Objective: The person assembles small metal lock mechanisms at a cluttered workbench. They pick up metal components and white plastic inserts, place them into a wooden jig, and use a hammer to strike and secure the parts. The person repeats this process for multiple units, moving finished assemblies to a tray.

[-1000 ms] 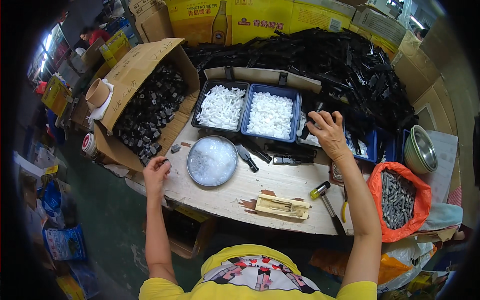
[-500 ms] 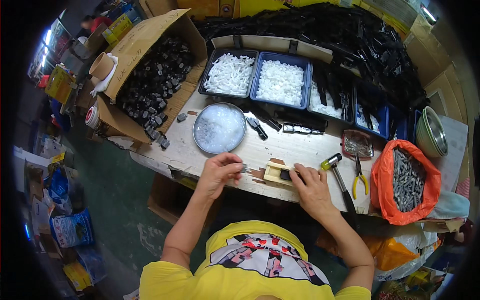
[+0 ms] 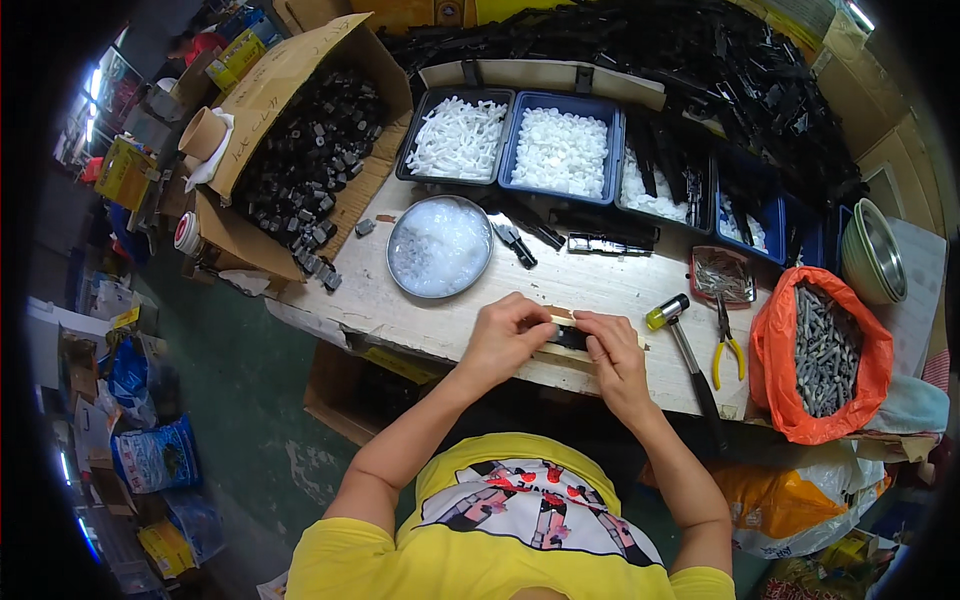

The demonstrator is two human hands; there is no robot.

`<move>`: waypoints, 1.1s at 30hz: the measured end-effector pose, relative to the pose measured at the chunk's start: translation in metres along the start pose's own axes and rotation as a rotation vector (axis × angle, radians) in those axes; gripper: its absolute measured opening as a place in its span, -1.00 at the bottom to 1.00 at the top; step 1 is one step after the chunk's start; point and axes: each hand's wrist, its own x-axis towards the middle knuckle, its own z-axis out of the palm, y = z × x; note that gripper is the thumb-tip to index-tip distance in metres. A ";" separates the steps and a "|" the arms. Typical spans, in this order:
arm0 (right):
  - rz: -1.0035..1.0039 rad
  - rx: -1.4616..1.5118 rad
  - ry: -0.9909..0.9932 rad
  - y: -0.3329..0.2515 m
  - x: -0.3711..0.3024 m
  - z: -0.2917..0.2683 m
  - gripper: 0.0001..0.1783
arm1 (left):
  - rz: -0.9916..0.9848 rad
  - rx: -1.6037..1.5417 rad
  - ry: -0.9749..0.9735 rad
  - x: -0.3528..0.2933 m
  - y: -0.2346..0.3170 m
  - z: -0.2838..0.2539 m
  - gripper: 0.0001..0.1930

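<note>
At the front edge of the bench, a cream-coloured block (image 3: 571, 357) with a channel lies between my hands. A black part (image 3: 572, 338) sits in the channel. My left hand (image 3: 503, 342) is closed in a pinch at the block's left end, a small grey piece (image 3: 556, 332) at its fingertips, mostly hidden. My right hand (image 3: 615, 358) has its fingers curled over the right end of the block, steadying it against the bench. Just beyond my left hand stands a round metal dish (image 3: 440, 290) with clear, glossy small pieces.
A hammer (image 3: 684, 355), yellow-handled pliers (image 3: 729, 350) and an orange bag (image 3: 872, 370) of grey metal parts lie to the right. Blue and black trays (image 3: 508, 150) of white plastic parts line the back. A cardboard box (image 3: 245, 140) of dark pieces stands left; black parts (image 3: 620, 50) are heaped behind.
My left hand has moved right with the small grey piece, from beside the dish to the block. My right hand has shifted slightly and now grips the block's end.
</note>
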 end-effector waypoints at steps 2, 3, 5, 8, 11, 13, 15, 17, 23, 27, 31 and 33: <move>-0.036 -0.022 0.043 -0.001 -0.001 0.001 -0.82 | 0.103 0.247 -0.024 0.003 0.006 0.010 -0.90; -0.057 -0.036 0.048 -0.001 -0.001 0.002 -0.83 | 0.128 0.312 0.003 0.004 0.008 0.013 -0.88; -0.049 -0.033 0.045 -0.001 -0.002 0.001 -0.83 | 0.101 0.261 -0.013 0.007 -0.002 0.012 -0.90; -0.054 -0.041 0.045 -0.001 -0.002 0.002 -0.83 | -0.087 -0.070 -0.078 0.012 -0.017 0.005 -0.93; -0.035 -0.037 0.047 -0.002 -0.001 0.002 -0.83 | -0.184 -0.323 -0.094 0.010 -0.020 0.005 -0.96; -0.025 -0.027 0.061 -0.003 0.001 0.001 -0.83 | -0.164 -0.354 -0.075 0.008 -0.020 0.006 -0.96; -0.020 -0.019 0.081 -0.003 0.001 0.003 -0.83 | -0.119 -0.326 -0.049 0.007 -0.022 0.007 -0.96; 0.010 0.014 0.093 -0.001 0.001 0.000 -0.84 | -0.005 -0.145 -0.053 0.008 -0.019 0.008 -0.94; 0.066 -0.323 0.340 0.027 0.026 -0.066 -0.90 | 0.159 0.364 -0.050 0.068 0.006 -0.005 -0.86; 0.243 -0.845 0.270 0.081 0.031 -0.118 -0.89 | 0.299 0.713 0.226 0.144 0.033 0.001 -0.82; 0.402 -1.046 0.066 0.093 0.044 -0.123 -0.88 | 0.160 0.968 0.051 0.186 0.034 -0.002 -0.90; 0.456 -1.055 0.002 0.104 0.047 -0.122 -0.88 | 0.103 1.033 -0.038 0.197 0.035 -0.001 -0.88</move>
